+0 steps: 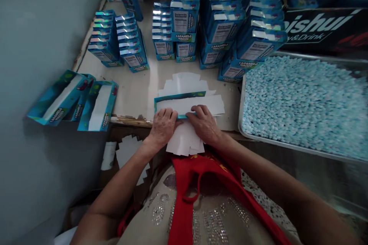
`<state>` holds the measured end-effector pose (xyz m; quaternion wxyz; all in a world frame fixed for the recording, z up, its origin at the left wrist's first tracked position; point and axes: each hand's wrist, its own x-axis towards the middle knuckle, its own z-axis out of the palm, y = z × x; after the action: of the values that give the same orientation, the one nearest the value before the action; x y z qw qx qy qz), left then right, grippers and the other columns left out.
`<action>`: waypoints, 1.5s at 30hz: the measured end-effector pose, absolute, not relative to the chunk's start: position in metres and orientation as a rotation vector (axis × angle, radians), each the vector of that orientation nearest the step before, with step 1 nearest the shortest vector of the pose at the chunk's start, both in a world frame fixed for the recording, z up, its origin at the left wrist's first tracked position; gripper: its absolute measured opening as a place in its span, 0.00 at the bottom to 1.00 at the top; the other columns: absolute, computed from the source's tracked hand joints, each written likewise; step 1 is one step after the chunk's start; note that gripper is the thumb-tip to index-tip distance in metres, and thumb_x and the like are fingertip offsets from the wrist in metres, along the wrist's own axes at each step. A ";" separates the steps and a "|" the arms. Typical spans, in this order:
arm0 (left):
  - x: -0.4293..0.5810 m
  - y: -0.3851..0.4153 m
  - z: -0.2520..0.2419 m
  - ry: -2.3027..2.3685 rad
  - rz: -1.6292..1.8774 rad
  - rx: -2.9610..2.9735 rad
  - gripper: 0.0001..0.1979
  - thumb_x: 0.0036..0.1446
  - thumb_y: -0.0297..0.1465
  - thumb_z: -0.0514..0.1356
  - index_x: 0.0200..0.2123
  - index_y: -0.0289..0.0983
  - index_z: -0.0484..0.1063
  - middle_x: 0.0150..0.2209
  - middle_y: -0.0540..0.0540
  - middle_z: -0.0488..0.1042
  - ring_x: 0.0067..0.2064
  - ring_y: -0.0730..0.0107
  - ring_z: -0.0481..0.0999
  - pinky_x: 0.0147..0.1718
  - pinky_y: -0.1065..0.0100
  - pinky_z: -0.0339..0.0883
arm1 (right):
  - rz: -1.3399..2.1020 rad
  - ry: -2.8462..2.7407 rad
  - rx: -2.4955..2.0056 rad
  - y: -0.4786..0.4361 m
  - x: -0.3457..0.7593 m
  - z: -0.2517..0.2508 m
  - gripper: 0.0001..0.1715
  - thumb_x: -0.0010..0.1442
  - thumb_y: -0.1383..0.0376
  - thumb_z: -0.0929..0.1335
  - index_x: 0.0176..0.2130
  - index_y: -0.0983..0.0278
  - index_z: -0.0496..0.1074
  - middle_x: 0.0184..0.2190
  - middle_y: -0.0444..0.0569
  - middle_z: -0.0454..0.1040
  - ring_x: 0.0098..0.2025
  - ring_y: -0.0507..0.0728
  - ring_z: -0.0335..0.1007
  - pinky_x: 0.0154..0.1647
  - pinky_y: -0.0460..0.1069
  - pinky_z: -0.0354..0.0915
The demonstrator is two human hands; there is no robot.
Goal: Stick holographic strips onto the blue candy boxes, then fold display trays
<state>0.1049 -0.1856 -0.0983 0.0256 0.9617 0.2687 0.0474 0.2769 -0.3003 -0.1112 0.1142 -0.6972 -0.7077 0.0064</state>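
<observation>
A partly folded blue carton, white inside, lies on the table's front edge over several flat white sheets. Its left end and long sides stand up, while its right end lies flat. My left hand grips the near wall at the left, fingers bent over the edge. Farther right, my right hand pinches the same near wall, fingertips inside the carton. The thumbs are partly hidden. More flat sheets hang toward my red apron under my hands.
Folded open trays sit at the left edge. Blue box stacks labelled Caramelo Macizo stand along the back. To the right is a metal tray full of light blue pieces, with a black box behind it.
</observation>
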 end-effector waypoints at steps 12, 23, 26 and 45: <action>0.112 -0.186 -0.088 0.962 -0.143 2.956 0.14 0.70 0.39 0.52 0.42 0.39 0.75 0.40 0.38 0.76 0.46 0.48 0.73 0.40 0.55 0.63 | 0.546 -2.212 -2.111 -0.265 0.292 -0.087 0.23 0.73 0.51 0.61 0.49 0.67 0.71 0.45 0.57 0.77 0.47 0.63 0.70 0.39 0.53 0.59; 0.134 -0.194 -0.030 0.937 0.239 2.654 0.26 0.62 0.43 0.65 0.60 0.42 0.67 0.51 0.41 0.74 0.52 0.53 0.75 0.49 0.57 0.70 | 0.419 -2.563 -1.557 -0.279 0.344 -0.062 0.13 0.63 0.77 0.66 0.38 0.63 0.77 0.36 0.50 0.77 0.44 0.59 0.66 0.48 0.53 0.57; 0.157 -0.153 -0.048 1.174 0.411 2.363 0.31 0.54 0.43 0.70 0.58 0.38 0.69 0.47 0.40 0.75 0.49 0.54 0.75 0.46 0.58 0.70 | 0.337 -2.570 -1.479 -0.279 0.347 -0.066 0.12 0.61 0.76 0.67 0.36 0.63 0.78 0.34 0.50 0.77 0.48 0.61 0.65 0.54 0.56 0.54; 0.189 -0.171 -0.106 1.285 0.507 2.097 0.15 0.54 0.24 0.58 0.46 0.36 0.74 0.42 0.39 0.79 0.45 0.53 0.79 0.46 0.57 0.72 | 0.726 -1.052 -2.264 -0.279 0.335 -0.101 0.35 0.58 0.64 0.63 0.63 0.71 0.58 0.35 0.51 0.77 0.37 0.62 0.73 0.40 0.53 0.67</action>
<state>0.1893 -0.1714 -0.1060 0.3100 0.7940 0.4863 0.1921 0.3352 -0.2790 -0.1015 0.2674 -0.8391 -0.3898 0.2690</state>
